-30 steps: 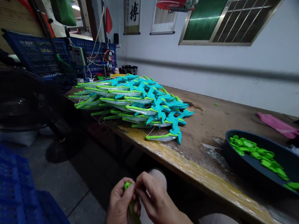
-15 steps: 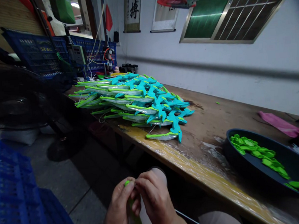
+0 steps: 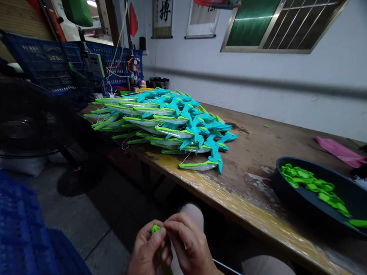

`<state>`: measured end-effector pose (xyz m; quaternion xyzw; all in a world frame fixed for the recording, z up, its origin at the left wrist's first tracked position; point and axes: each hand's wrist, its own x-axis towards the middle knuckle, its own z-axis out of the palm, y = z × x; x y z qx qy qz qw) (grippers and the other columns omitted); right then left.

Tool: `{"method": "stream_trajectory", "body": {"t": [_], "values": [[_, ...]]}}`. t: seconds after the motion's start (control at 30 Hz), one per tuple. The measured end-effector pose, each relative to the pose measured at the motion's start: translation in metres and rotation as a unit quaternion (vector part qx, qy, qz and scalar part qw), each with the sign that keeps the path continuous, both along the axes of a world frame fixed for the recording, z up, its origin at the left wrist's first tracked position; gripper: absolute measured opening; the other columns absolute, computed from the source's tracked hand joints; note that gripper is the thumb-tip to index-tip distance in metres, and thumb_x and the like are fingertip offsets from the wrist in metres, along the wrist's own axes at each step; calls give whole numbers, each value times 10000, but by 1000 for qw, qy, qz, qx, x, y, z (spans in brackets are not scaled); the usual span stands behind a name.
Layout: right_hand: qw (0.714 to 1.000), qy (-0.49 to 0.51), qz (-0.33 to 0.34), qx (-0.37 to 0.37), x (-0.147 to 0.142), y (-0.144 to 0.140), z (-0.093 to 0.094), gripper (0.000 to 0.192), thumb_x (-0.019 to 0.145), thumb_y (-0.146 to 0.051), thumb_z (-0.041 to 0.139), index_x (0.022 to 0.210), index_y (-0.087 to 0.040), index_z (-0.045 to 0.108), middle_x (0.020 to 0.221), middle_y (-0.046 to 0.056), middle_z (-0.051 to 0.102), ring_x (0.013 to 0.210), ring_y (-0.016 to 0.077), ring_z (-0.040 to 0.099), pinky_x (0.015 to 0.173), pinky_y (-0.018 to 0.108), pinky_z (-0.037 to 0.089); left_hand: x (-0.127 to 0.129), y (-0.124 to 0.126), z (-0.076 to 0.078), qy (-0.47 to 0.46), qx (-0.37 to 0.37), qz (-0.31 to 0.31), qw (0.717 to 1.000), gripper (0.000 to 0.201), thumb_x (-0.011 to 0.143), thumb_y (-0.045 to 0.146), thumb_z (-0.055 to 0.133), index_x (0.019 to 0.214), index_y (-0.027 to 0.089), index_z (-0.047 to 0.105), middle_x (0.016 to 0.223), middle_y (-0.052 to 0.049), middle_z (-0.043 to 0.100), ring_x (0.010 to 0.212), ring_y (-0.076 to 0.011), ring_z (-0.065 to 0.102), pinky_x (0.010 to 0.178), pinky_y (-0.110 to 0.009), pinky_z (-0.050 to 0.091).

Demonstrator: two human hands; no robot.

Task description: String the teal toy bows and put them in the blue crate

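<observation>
Workshop setting, head view only: long worn wooden bench (image 3: 265,149) runs up and to the right of the hands, with a pale wall, a barred window (image 3: 288,15) and a hanging calligraphy scroll (image 3: 162,12) behind it. Both hands sit low in the frame over the lap, off the near edge of the bench. Left hand (image 3: 146,260) is curled around a slim green plastic piece (image 3: 156,229); its rounded tip shows above the thumb and its body runs down behind the palm, lower end hidden. Right hand (image 3: 190,249) is pressed against the left, thumb and forefinger closed together right at the tip of the green piece; what exactly they pinch is too small to tell. Thin pale string (image 3: 231,269) trails from under the right hand toward the lower right. Well above the grip, on the bench, a large pile of teal-and-green toy bows (image 3: 170,121), stacked fan-wise, limbs pointing left. To the right of the grip and well apart, a dark round tray (image 3: 355,193) holds loose green parts (image 3: 310,183). Pink cloth (image 3: 342,152) lies beyond the tray near the wall. Left of the grip, at floor level, blue crate (image 3: 18,243); further up-left, a dark fan (image 3: 17,122) and more blue crates (image 3: 42,63) with a wired control box (image 3: 95,65)
</observation>
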<state>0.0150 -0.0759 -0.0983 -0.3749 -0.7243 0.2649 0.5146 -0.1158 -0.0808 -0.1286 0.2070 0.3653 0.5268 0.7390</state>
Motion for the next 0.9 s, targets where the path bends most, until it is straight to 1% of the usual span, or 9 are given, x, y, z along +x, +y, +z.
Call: {"method": "stream_trajectory", "body": {"t": [0.13, 0.2, 0.23, 0.37, 0.43, 0.53, 0.63, 0.7, 0.9], "values": [[993, 52, -5, -104, -2, -2, -3, 136, 962, -158, 586, 937, -212, 708, 857, 43, 666, 770, 162, 666, 681, 249, 551, 2, -1, 2, 28, -11, 27, 999, 394, 712, 466, 827, 657, 164, 580, 505, 84, 427, 382, -67, 434, 372, -183, 376], [989, 66, -32, -129, -3, -3, -6, 84, 932, -162, 631, 916, -209, 698, 830, 25, 658, 741, 152, 653, 670, 237, 546, 4, -2, 4, 38, -15, 30, 999, 400, 713, 473, 818, 642, 166, 572, 514, 82, 428, 387, -72, 442, 369, -185, 376], [989, 66, -43, -125, -3, -3, -7, 71, 923, -157, 638, 909, -207, 686, 825, 20, 649, 732, 149, 645, 665, 233, 543, 5, -2, 4, 42, -17, 31, 998, 397, 716, 471, 813, 643, 167, 570, 521, 80, 432, 393, -75, 448, 373, -188, 381], [998, 11, -50, -48, 1, -5, -8, 130, 950, -115, 570, 885, -200, 644, 840, 27, 602, 719, 141, 625, 632, 225, 522, 8, -5, 3, 41, -16, 35, 998, 373, 736, 461, 807, 681, 172, 578, 542, 75, 450, 422, -78, 459, 405, -188, 388], [998, -36, -51, 0, 4, -5, -5, 151, 961, -81, 540, 923, -188, 639, 860, 47, 600, 723, 143, 624, 625, 224, 516, 9, -6, 2, 37, -6, 28, 999, 367, 758, 446, 802, 679, 173, 570, 538, 74, 451, 431, -76, 454, 423, -187, 383], [988, -115, -69, 73, 7, -6, -2, 152, 954, -48, 538, 992, -162, 631, 873, 82, 615, 735, 165, 616, 621, 245, 516, 10, -6, 2, 38, 11, 19, 999, 360, 796, 434, 784, 678, 170, 568, 538, 65, 464, 453, -78, 452, 454, -192, 382], [979, -164, -81, 95, 9, -8, 2, 138, 957, -59, 535, 997, -144, 636, 835, 90, 613, 693, 170, 598, 595, 259, 505, 10, -7, 3, 55, 30, 23, 998, 358, 806, 442, 782, 689, 163, 589, 551, 54, 487, 477, -80, 466, 476, -186, 377], [980, -167, -77, 70, 11, -8, 6, 136, 964, -82, 528, 965, -145, 648, 808, 80, 604, 667, 162, 593, 577, 254, 491, 11, -9, 5, 73, 38, 27, 996, 363, 801, 455, 784, 696, 161, 599, 559, 49, 494, 484, -85, 479, 477, -187, 372], [990, -130, -28, -46, 19, -6, 21, 195, 970, -157, 537, 845, -180, 685, 770, 48, 608, 686, 153, 613, 578, 237, 468, 13, -13, 4, 125, 74, 26, 989, 331, 849, 456, 733, 729, 169, 617, 567, 30, 517, 517, -118, 512, 505, -212, 399]]}}
